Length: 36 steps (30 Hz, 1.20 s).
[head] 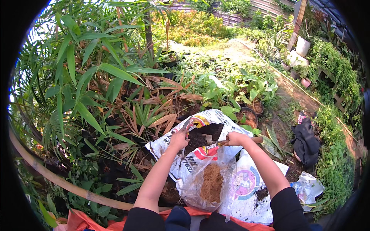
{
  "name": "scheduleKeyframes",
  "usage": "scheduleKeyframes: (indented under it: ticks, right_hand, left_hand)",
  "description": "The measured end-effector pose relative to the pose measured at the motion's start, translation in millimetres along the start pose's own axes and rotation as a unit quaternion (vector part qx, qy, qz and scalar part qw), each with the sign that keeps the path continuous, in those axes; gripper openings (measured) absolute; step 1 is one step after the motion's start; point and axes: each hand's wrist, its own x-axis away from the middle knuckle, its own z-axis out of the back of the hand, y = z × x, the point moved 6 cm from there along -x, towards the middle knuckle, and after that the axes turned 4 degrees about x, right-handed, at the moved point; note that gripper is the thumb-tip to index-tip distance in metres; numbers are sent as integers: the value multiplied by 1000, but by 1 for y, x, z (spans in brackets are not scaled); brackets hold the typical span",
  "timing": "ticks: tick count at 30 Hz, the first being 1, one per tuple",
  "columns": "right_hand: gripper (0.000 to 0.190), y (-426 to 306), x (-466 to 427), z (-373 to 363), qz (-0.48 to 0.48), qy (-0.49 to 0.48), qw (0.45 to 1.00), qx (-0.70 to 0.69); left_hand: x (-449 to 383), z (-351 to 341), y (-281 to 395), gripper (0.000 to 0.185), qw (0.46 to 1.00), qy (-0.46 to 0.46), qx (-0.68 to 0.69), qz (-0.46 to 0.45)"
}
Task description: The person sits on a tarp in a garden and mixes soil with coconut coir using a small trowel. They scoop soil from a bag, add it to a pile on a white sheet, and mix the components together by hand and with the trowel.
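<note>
A printed white plastic sack (180,166) lies before me with a wide opening, and dark soil (196,141) shows inside it. At the left side of that opening, my left hand (179,139) grips the sack's edge. My right hand (236,139) is closed around the wooden handle (256,140) of a small hand tool, probably a trowel. Its soiled blade (207,138) points left over the soil; how deep the tip sits is hidden. Nearer to me stands a clear plastic bag (193,187) holding brown coir-like fibre (212,183).
Another white sack (251,210) with spilled soil lies right of the clear bag. Dark cloth (305,141) and a crumpled plastic wrapper (307,187) are farther right. Potted plants (248,117) stand beyond the sack. A bamboo pole (69,186) curves along the left, below dense leaves (115,73).
</note>
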Motion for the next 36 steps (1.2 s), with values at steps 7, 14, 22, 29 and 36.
scheduleKeyframes:
  ticks: [7,14,22,29,36]
  right_hand:
    - [36,-2,8,-12,-23,-19,995,-100]
    - [32,14,24,7,-82,-28,985,-147]
    - [33,22,24,7,-71,-14,986,-148]
    - [35,27,23,1,-71,-13,982,-175]
    - [42,30,31,18,-54,-10,981,-188]
  left_hand:
    - [-6,-6,-11,35,997,49,59,-23]
    - [-7,-10,-14,33,996,75,40,-39]
    - [-3,-4,-3,31,996,88,23,-8]
    - [-4,-1,6,25,991,125,-11,-34]
    - [-6,-2,6,20,987,154,-8,-36]
